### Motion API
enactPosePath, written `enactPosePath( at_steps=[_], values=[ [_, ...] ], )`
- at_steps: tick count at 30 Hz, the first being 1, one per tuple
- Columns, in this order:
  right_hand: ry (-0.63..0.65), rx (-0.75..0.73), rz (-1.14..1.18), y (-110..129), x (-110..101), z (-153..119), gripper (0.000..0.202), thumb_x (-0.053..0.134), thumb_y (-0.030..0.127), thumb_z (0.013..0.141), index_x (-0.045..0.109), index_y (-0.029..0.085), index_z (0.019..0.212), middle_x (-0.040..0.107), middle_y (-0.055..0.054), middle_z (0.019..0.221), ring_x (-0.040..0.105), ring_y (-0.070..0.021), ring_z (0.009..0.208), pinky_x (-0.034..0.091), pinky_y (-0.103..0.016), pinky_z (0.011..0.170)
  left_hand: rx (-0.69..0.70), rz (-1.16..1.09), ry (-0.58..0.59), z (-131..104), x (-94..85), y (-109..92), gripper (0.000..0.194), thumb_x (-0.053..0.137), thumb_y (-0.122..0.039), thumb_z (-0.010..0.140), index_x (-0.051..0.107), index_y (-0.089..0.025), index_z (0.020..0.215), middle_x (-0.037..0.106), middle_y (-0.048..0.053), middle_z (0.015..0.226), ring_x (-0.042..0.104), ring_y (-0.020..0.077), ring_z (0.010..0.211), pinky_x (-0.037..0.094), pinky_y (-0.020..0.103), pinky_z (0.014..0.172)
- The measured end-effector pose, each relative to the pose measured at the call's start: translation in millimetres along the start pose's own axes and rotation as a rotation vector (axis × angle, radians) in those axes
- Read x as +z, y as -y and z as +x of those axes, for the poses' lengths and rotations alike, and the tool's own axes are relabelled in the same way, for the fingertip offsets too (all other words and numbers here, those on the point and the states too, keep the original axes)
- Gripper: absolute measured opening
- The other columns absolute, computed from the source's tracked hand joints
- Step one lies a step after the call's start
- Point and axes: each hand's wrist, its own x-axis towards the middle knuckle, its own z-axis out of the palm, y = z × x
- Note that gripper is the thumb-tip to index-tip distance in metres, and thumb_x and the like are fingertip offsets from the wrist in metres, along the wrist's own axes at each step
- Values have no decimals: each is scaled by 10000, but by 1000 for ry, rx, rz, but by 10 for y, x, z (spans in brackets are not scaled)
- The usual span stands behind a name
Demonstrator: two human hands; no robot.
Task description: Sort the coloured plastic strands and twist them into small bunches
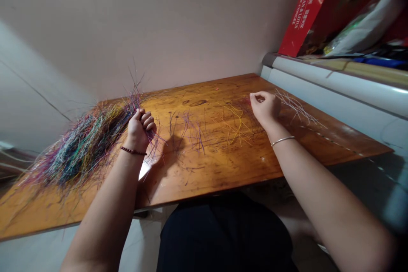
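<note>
My left hand (140,126) is closed in a fist around a bunch of thin coloured wires (135,97); ends stick out above and below the fist. Close by on its left lies a big tangled heap of multicoloured wires (86,140). My right hand (265,107) pinches thumb and fingers together above the table's right part. Faint reddish strands show by its fingertips, but what the pinch holds is too fine to make out. Between the hands lie loose purple wires (199,136) and a small group of yellow wires (237,123). White wires (298,108) lie just right of my right hand.
The brown wooden table (204,178) stands against a plain wall (191,25). Along its right side runs a white, rounded-edged unit (334,85) bearing a red box (307,12) and a plastic bag (366,21). My lap is below the table's front edge.
</note>
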Motion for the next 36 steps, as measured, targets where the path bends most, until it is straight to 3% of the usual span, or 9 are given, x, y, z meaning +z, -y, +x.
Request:
enactPosePath(
  at_steps=[13,22,30,36],
  values=[
    [170,87,-201,27,-86,2,222,549,340,730,709,195,777,693,-97,773,618,-248,736,439,-334,633,-6,-2,10,14,-13,-3,305,341,-297,955,362,-184,673,153,-83,483,150,57,335,88,183,308],
    [463,156,-472,-82,-86,47,265,627,416,656,727,203,779,683,-142,855,621,-299,846,471,-430,707,-9,3,-10,2,3,9,305,344,-297,953,360,-182,671,156,-84,486,149,56,339,86,183,309],
    [403,129,-565,-279,71,55,387,738,507,506,672,154,649,656,-196,753,630,-348,778,462,-494,650,-8,15,-23,-2,14,17,295,347,-278,951,361,-181,672,172,-84,484,164,55,339,91,180,309],
    [272,113,-465,-279,38,58,429,648,574,616,628,147,574,620,-194,655,619,-351,765,439,-501,665,-7,26,-51,-25,64,45,297,349,-291,951,373,-179,678,172,-87,478,164,54,335,93,174,305]
  ],
)
